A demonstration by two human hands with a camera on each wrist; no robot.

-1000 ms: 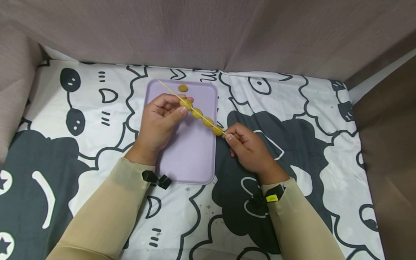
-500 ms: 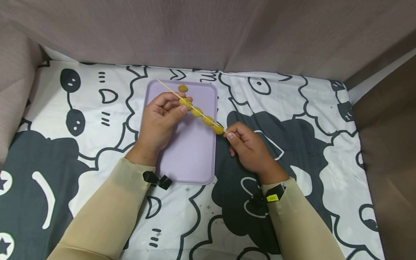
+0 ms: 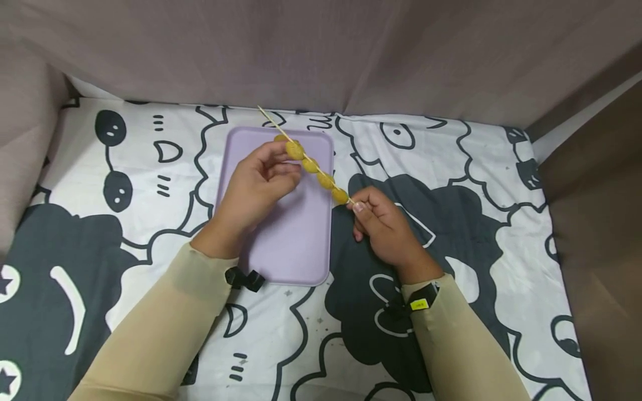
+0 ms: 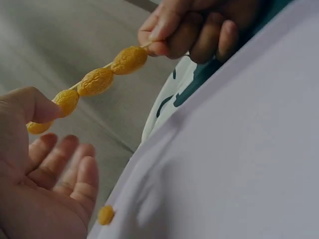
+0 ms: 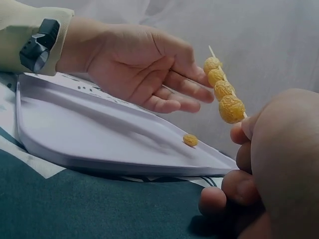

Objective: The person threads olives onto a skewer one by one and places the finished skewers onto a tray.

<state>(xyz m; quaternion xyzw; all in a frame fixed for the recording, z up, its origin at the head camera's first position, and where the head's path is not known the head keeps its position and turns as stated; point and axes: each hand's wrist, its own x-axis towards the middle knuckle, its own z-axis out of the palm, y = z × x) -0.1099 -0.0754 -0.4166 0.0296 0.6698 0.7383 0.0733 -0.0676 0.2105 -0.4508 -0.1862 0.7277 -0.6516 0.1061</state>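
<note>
My right hand (image 3: 385, 225) pinches the bare lower end of a thin wooden skewer (image 3: 271, 121) between thumb and forefinger. Several wrinkled yellow fruits (image 3: 325, 180) are threaded along it in a row, and its far tip sticks out bare. The skewer slants up to the left above a lilac tray (image 3: 301, 245). Beside the topmost fruits is my left hand (image 3: 256, 181), its fingers loose and apart, with the thumb away from them. In the right wrist view, a loose yellow fruit (image 5: 190, 140) lies on the tray; the head view shows it partly covered.
Under the tray spreads a white cloth (image 3: 165, 111) with black cartoon prints. A grey-brown curtain (image 3: 321, 55) hangs along the back, and a brown panel (image 3: 602, 234) stands at the right. Each wrist carries a small black camera (image 5: 40, 46).
My left thumb and fingers have let go of the top fruit and loosened. The skewer has tilted steeper, its tip moving up and right, now overlapping the loose fruit in view.
</note>
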